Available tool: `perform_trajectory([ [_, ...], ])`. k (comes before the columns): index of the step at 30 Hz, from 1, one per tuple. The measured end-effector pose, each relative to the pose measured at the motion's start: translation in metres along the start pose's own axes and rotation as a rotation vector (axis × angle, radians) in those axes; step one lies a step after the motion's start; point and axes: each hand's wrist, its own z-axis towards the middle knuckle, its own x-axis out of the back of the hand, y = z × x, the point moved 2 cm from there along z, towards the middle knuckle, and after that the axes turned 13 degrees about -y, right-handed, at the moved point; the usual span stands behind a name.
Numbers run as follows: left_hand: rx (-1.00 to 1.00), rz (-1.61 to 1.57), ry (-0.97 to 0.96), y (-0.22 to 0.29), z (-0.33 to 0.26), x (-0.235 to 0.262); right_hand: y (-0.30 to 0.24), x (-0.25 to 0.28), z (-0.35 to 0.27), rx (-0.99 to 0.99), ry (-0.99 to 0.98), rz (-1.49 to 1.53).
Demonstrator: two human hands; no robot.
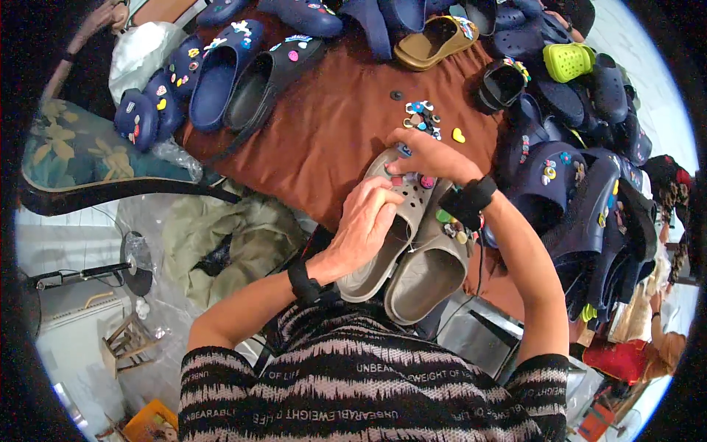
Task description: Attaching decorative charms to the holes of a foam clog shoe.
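Closest, left hand [364, 225] clamps the grey perforated foam clog [383, 247] over the brown-clothed bench [324, 132]; right hand [427, 156], its grip pinched on a small charm, presses the toe; loose charms [421, 118] beyond could scatter if nudged.

A: What's hidden at twelve o'clock?
B: The top edge cuts off several blue clogs [309, 13]. The left hand [364, 225] covers part of the grey clog [383, 250].
A: And the charms [421, 118]?
B: Too small to make out.
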Motion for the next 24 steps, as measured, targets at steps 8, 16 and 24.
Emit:
perform_trajectory([
  [8, 0.024, 0.014, -0.013, 0.006, -0.006, 0.002, 0.060, 0.051, -0.042, 0.009, 0.281, 0.501],
  [16, 0.028, 0.033, -0.021, 0.008, -0.007, 0.001, 0.095, 0.028, -0.032, -0.025, 0.382, -0.033],
  [24, 0.011, 0.035, 0.001, 0.005, -0.007, -0.001, 0.084, 0.026, -0.005, -0.159, 0.200, -0.021],
])
